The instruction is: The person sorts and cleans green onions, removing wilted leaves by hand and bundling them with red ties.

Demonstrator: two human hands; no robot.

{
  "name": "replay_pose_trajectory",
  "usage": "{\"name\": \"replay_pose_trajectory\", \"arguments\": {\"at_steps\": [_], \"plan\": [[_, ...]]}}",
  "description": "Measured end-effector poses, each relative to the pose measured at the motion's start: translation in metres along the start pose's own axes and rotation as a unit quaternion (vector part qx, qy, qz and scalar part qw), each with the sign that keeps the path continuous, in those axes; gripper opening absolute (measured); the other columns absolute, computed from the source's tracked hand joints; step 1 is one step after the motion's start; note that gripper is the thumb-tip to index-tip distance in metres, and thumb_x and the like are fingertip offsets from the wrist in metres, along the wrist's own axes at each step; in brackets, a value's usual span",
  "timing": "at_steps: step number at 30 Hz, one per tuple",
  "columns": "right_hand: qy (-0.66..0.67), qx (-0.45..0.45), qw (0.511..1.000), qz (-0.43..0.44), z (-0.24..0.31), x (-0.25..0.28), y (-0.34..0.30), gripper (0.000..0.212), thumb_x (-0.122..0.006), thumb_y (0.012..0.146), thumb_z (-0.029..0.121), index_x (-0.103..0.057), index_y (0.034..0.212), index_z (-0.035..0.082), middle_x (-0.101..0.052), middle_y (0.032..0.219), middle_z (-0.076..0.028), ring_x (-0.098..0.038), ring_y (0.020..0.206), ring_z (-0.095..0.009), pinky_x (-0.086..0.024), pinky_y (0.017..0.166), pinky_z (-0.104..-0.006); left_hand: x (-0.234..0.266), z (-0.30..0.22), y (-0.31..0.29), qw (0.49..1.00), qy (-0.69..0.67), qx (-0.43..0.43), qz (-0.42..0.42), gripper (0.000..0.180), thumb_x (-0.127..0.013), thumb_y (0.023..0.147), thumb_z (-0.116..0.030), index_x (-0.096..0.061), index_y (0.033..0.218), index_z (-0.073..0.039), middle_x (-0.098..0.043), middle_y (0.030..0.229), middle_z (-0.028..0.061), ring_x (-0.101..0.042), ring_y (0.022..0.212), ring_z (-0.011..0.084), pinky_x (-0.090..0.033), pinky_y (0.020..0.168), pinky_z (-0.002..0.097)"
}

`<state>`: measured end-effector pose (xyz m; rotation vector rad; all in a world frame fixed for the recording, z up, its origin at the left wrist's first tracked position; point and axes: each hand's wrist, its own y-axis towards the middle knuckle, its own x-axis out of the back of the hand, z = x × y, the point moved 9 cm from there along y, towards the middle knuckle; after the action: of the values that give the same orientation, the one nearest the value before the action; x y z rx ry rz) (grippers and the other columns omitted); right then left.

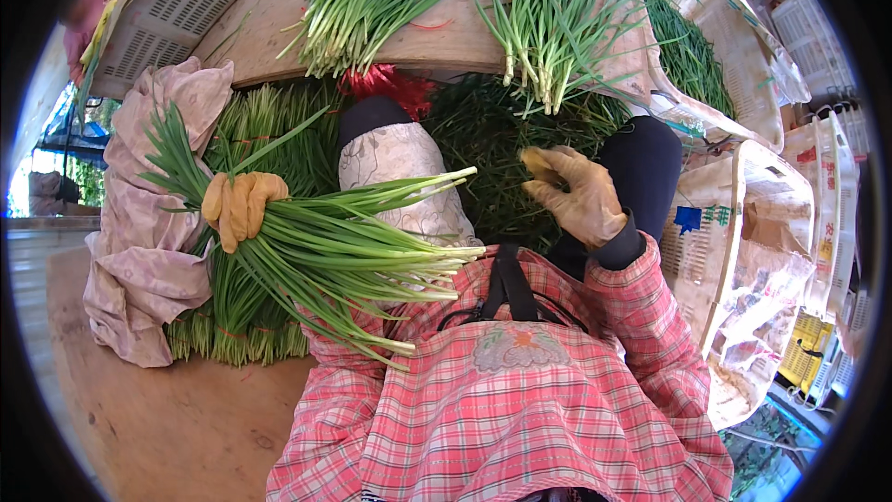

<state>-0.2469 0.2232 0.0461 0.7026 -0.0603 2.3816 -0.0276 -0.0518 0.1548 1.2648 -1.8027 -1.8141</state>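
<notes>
My left hand (243,208), in a tan glove, is wrapped round a loose bunch of garlic chives (362,232). The pale stem ends point right across my lap and the green leaf tips stick out to the left. My right hand (578,193), in a stained pale glove, hovers over my right thigh with fingers apart and nothing visible in them. Beneath it, between my knees, lies a dark heap of loose leaves (492,153).
Two piles of chives (381,14) (553,28) overhang the wooden board (446,46) ahead. Red ties (390,84) hang below its edge. Banded bundles (246,316) lie at left under a pinkish cloth (153,214). Plastic crates (711,251) stand at right; another crate (153,46) is far left.
</notes>
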Motion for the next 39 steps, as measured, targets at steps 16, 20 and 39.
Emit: {"name": "replay_pose_trajectory", "arguments": {"at_steps": [16, 20, 39], "plan": [[-0.09, 0.202, 0.953, 0.209, 0.013, -0.168, -0.019, 0.014, -0.061, 0.072, 0.018, -0.065, 0.08, 0.007, -0.064, 0.077, -0.012, -0.064, 0.068, -0.028, -0.05, 0.058, -0.037, 0.038, -0.02, -0.053, 0.947, 0.003, 0.038, -0.32, 0.021, -0.047, 0.089, -0.009, -0.05, 0.069, -0.013, -0.052, 0.068, -0.0038, -0.042, 0.067, 0.009, -0.038, 0.074, 0.0229], [-0.44, -0.066, 0.865, 0.231, -0.078, -0.109, -0.011, 0.009, -0.061, 0.071, 0.015, -0.064, 0.079, 0.011, -0.06, 0.079, -0.009, -0.062, 0.061, -0.025, -0.048, 0.053, -0.0382, 0.046, -0.034, -0.076, 0.893, -0.009, 0.014, -0.449, 0.015, -0.048, 0.092, -0.015, -0.052, 0.078, -0.009, -0.048, 0.068, -0.0031, -0.04, 0.065, 0.0096, -0.038, 0.073, 0.0252], [0.402, 0.001, 0.882, 0.244, 0.11, -0.093, 0.057, 0.084, -0.082, 0.063, 0.024, -0.039, 0.131, -0.001, -0.056, 0.116, -0.016, -0.055, 0.104, -0.023, -0.046, 0.09, -0.0331, 0.0, 0.146, 0.059, 0.81, 0.311, 0.318, -0.384, 0.044, -0.06, 0.085, -0.014, -0.048, 0.124, 0.004, -0.061, 0.099, 0.01, -0.058, 0.086, 0.0157, -0.051, 0.075, 0.0302]]}}
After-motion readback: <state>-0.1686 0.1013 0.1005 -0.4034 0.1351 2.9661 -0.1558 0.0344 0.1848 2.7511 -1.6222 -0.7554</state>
